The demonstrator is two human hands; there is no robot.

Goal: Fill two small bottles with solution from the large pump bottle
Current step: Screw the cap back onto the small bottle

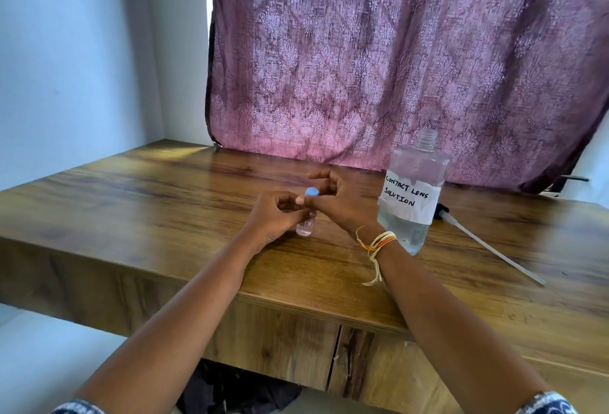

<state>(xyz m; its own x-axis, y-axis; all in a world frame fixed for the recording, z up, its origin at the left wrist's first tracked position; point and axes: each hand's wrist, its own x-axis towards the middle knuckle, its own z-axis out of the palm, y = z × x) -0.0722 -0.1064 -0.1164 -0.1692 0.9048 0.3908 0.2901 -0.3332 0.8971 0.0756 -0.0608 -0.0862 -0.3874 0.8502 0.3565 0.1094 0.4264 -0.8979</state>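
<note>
A small clear bottle (304, 227) with a small label stands upright on the wooden table (164, 202). My left hand (273, 216) grips its body from the left. My right hand (336, 202) pinches the blue cap (311, 192) on top of it. The large clear bottle (412, 189), labelled "Contact Lens Solution", stands to the right with its neck uncapped and liquid in it. Its pump head with the long tube (487, 245) lies on the table behind and right of it. A second small bottle is not visible.
A purple patterned curtain (395, 58) hangs along the table's back edge. A pale wall (82, 51) closes the left side. The table's front edge runs diagonally below my forearms.
</note>
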